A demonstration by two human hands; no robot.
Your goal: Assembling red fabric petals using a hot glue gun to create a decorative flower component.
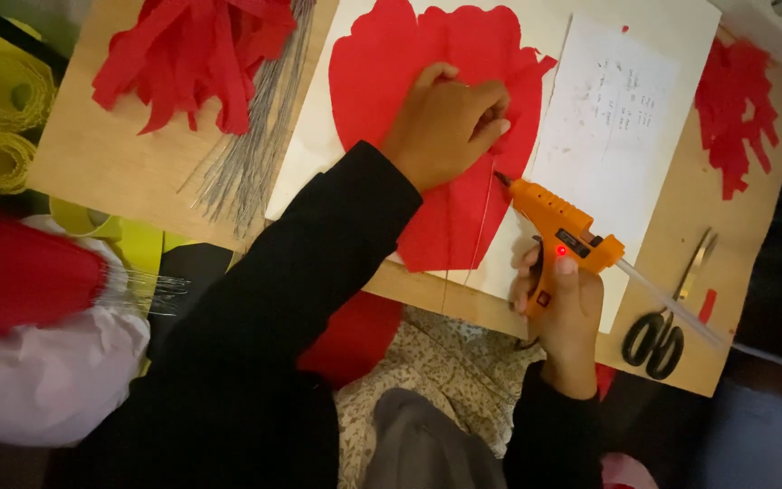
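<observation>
So your left hand (445,122) is planted fingers-down on the big red crepe paper petal (436,145), fingertips curled and pinching or pressing a thin wire (484,213) against it; can't tell for sure if the wire's actually gripped or just held flat. That wire runs lengthwise down the petal, from your fingertips toward the near edge of the wooden board (138,172). Your right hand (565,303) is wrapped tight around the handle of the orange glue gun (558,226), finger at the trigger, little red light on. The nozzle tip sits just right of the petal's edge, pointing up-left at the wire, just below your left fingertips, so the right hand is the one lined up with it. Scissors (667,317) lie right of the petal, a wire bundle (251,136) to its left.
</observation>
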